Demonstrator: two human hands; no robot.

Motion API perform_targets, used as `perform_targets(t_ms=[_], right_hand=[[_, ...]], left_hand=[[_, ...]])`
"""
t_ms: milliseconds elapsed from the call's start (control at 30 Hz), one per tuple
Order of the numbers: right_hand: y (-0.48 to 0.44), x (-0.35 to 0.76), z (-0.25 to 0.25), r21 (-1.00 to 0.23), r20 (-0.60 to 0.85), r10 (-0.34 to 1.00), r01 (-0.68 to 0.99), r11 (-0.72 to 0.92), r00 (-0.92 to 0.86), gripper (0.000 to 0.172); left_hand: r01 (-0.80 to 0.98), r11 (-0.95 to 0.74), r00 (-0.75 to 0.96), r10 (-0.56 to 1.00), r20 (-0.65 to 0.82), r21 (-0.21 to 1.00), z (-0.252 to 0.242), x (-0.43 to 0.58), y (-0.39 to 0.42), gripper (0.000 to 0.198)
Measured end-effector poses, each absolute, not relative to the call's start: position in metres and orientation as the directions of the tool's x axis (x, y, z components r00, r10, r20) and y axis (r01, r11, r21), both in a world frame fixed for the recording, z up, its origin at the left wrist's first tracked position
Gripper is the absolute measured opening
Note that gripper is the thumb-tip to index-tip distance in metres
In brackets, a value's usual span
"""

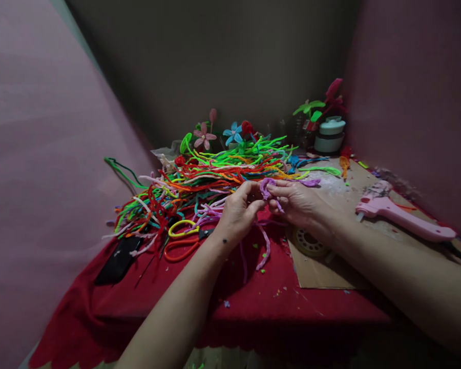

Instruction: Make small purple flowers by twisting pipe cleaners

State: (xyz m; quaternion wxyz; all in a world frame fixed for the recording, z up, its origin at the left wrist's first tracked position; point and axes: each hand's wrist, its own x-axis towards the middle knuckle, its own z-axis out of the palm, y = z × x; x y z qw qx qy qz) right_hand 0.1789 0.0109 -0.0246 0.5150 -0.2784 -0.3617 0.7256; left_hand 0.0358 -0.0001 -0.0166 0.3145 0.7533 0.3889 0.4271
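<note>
The left hand (240, 211) and right hand (301, 202) hide parts of the purple fuzzy stem (268, 188) — the left wrist (221, 233) covers the far end of the scissors (188, 241) with 1 yellow and 1 red loop. The 2 bare forearms (176, 318) run off the edges — tiny scraps (227, 304) are unidentifiable.

Over the near strip of the red cloth (261, 302), between the left forearm (176, 307) and the right forearm (395, 269), a hand could slide in low as far as the trailing purple strands (268, 246). Beyond, the tangled heap of fuzzy stems (215, 171) blocks the middle and left, with scissors (205, 234) and a black case (117, 262) in front. On the right, a passage runs over the tan board (338, 197) between the right hand (301, 205) and the pink glue gun (401, 215).
</note>
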Motion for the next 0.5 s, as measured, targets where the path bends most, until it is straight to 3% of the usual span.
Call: perform_targets(t_ms=[100,233,333,500], right_hand=[[0.0077,0.1792,-0.0223,-0.775,-0.085,0.932,-0.565,-0.284,-0.352,0.006],[0.0066,0.1786,-0.0243,-0.751,-0.127,0.909,-0.560,-0.350,-0.397,0.005],[0.0073,0.1774,-0.0270,-0.775,-0.066,0.931,-0.569,-0.275,-0.360,0.005],[0.0084,0.1762,-0.0289,-0.830,-0.016,0.946,-0.523,-0.193,-0.323,0.005]], left_hand=[[0.361,-0.528,0.345,0.841,0.417,0.768,-0.0193,0.0345,0.0020,0.020],[0.487,-0.606,0.332,0.794,0.509,0.629,-0.0193,0.0317,0.0034,0.005],[0.530,-0.642,0.345,0.760,0.550,0.554,-0.0173,0.0310,0.0025,0.007],[0.569,-0.601,0.385,0.798,0.464,0.562,-0.0149,0.0312,-0.0008,0.010]])
